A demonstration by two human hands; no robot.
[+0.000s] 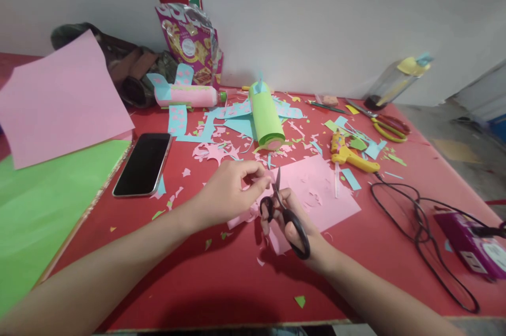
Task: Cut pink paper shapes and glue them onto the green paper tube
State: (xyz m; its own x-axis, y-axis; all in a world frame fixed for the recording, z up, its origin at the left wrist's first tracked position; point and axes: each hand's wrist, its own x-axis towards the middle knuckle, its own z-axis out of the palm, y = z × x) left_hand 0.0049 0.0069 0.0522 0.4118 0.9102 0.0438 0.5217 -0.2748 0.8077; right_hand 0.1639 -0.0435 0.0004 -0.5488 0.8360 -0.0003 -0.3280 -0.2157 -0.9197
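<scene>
Over the near part of the red table [177, 288], black-handled scissors [291, 219] are gripped by the right hand [294, 214], its fingers wrapped about the loops, while a small pink paper piece [269, 174] is pinched between the thumb and fingers of the left hand [233, 188], just beside the blades. Beyond and partly beneath the hands, a cut pink sheet [338, 204] is laid out, flanked by a phone [143, 164] and a yellow glue gun [351, 159]. Farther back, a green paper-wrapped cylinder [265, 112], a pink-wrapped bottle [192, 95] and a purple snack bag [188, 46] are seen.
</scene>
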